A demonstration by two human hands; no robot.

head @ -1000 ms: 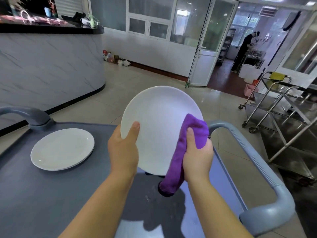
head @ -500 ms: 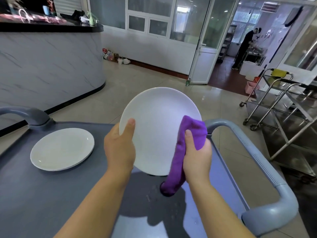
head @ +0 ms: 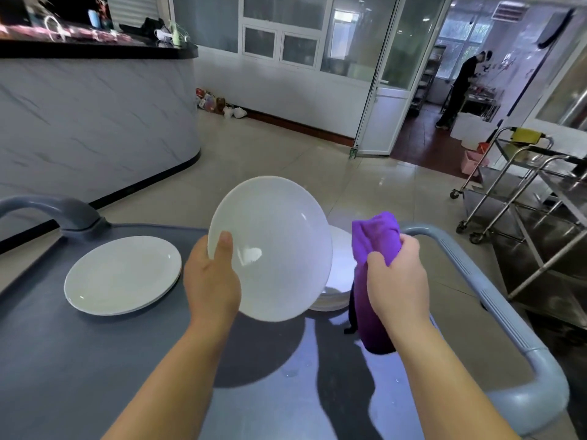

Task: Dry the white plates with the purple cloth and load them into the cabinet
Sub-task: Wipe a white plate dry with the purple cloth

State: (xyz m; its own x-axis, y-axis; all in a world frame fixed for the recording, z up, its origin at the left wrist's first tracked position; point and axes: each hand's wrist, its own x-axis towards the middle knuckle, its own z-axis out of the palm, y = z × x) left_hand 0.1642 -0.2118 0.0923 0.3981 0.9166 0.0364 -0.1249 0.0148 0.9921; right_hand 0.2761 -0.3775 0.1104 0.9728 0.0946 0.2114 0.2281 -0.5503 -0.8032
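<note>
Head view: left hand (head: 211, 277) grips the tilted white plate (head: 273, 249) by its left rim at centre frame, thumb on the face. Right hand (head: 397, 281) clenches the purple cloth (head: 376, 236) just right of the plate, not touching it. The one-handed rim hold looks weak; a slip would likely drop the plate onto the plate stack (head: 341, 281) behind it or onto the grey cart (head: 79, 360).

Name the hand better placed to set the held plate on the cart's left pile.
Left, probably: the left hand grips the white plate by its rim, nearer the left pile; the right hand is holding the purple cloth, clear of the plate.
</note>
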